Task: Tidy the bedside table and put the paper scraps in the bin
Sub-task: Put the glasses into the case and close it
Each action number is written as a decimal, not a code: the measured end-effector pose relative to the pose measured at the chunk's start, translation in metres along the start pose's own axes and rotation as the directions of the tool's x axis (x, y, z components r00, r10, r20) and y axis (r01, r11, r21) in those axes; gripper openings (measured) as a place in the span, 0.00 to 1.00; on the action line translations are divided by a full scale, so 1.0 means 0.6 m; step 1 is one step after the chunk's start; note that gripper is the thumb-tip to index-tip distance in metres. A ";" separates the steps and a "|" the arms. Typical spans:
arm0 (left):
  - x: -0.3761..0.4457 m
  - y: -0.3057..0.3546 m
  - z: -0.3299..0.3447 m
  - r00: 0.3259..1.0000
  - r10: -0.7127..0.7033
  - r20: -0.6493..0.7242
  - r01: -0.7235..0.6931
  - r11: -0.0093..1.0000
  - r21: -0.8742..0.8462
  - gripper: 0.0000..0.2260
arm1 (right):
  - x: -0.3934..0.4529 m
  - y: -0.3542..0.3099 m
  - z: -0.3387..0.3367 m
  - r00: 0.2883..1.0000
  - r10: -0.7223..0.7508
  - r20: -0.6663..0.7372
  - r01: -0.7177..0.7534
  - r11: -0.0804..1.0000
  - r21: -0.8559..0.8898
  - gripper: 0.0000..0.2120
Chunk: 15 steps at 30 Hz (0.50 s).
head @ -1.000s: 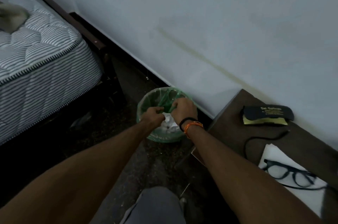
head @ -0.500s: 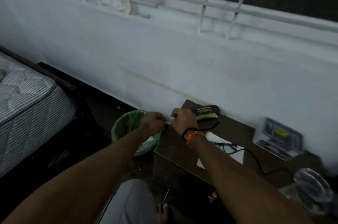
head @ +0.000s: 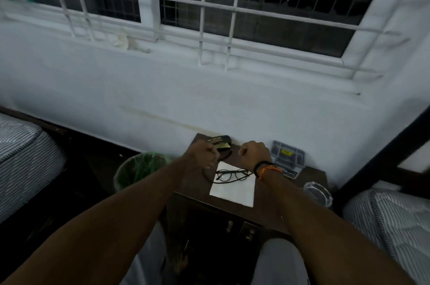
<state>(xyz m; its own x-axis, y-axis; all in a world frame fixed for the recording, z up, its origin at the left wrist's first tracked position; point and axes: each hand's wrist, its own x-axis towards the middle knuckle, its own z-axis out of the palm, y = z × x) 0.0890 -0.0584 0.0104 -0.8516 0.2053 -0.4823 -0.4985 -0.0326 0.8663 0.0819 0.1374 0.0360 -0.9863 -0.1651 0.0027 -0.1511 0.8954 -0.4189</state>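
Now both hands are back over the desk — a second ago they were down at the bin, over crumpled white paper. The left hand and right hand are each curled into a loose fist, and nothing shows in either grip. The bin stands on the floor just left of the desk. A white sheet lies flat under the glasses — probably what needs sorting next.

Both fisted hands hover over bedside table.
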 end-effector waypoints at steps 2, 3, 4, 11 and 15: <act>-0.001 -0.004 0.012 1.000 0.019 -0.018 -0.018 0.998 0.058 0.22 | -0.013 0.014 -0.011 1.000 0.017 -0.005 -0.017 1.000 -0.007 0.10; -0.001 -0.006 0.016 0.999 0.031 -0.040 -0.028 0.996 0.088 0.22 | -0.018 0.021 -0.014 1.000 0.025 -0.005 -0.025 1.000 -0.006 0.11; -0.001 -0.008 0.019 0.998 0.034 -0.049 -0.029 0.994 0.101 0.21 | -0.021 0.025 -0.014 1.000 0.029 -0.004 -0.029 1.000 -0.006 0.11; 0.015 -0.029 0.017 0.974 0.173 -0.145 -0.098 0.903 0.418 0.12 | -0.003 0.045 0.029 0.999 0.027 0.042 -0.026 0.999 -0.024 0.11; 0.061 -0.051 -0.002 0.930 0.338 -0.147 -0.122 0.660 0.741 0.07 | 0.039 0.062 0.075 0.990 0.021 0.142 -0.018 1.000 -0.022 0.12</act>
<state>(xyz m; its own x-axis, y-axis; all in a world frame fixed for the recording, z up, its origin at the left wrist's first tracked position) 0.0732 -0.0511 -0.0339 -0.9839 0.0358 -0.1750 -0.1046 0.6785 0.7271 0.0563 0.1484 -0.0205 -0.9697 -0.2037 -0.1352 -0.1349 0.9071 -0.3986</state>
